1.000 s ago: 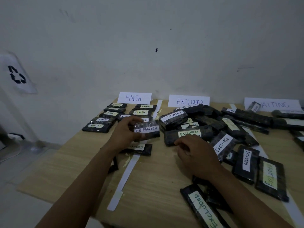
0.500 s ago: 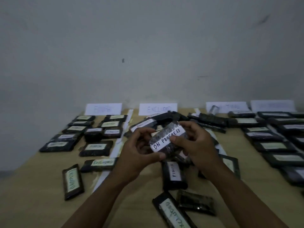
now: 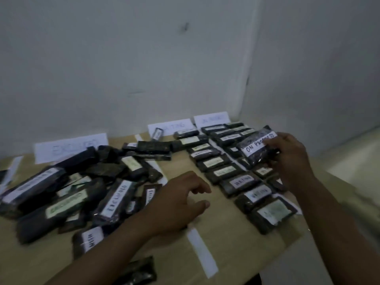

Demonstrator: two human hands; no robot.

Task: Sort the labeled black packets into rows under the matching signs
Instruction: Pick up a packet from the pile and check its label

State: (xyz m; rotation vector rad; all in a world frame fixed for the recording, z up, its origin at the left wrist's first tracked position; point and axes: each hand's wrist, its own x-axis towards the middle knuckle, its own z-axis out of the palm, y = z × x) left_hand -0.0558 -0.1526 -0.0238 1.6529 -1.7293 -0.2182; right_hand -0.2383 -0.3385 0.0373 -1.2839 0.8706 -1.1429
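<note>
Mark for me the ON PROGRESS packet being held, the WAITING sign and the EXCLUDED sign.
ON PROGRESS packet [image 3: 258,145]: head view, on its white label.
WAITING sign [image 3: 176,125]: head view, middle of the paper.
EXCLUDED sign [image 3: 70,148]: head view, middle of the paper.

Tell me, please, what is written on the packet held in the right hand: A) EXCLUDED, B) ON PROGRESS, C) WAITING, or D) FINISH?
B: the packet gripped by the right hand reads ON PROGRESS in dark letters on white.
</note>
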